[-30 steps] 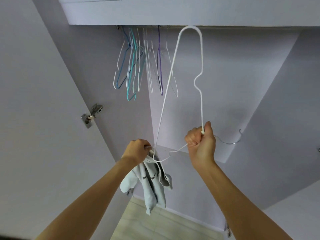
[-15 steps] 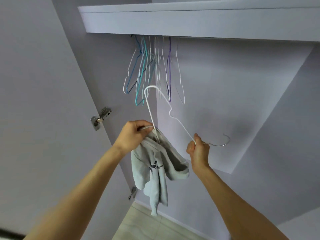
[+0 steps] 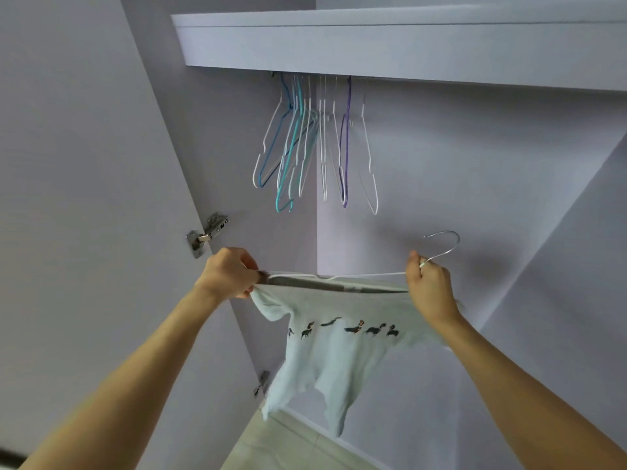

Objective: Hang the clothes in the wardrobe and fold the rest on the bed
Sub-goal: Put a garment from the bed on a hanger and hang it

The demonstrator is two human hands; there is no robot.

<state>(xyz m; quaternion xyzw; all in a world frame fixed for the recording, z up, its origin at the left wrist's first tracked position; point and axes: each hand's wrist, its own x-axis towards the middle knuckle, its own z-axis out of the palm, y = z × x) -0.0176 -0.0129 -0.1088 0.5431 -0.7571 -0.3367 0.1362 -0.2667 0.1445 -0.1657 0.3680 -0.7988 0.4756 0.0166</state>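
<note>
Now both hands are closed: the left hand pinches the pale blue dog-print top at one end of the thin white wire hanger, the right hand grips its neck, before the open lilac wardrobe

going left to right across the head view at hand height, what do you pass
door hinge → left hand → pale shirt with the row of dogs → right hand → hanger hook
</note>
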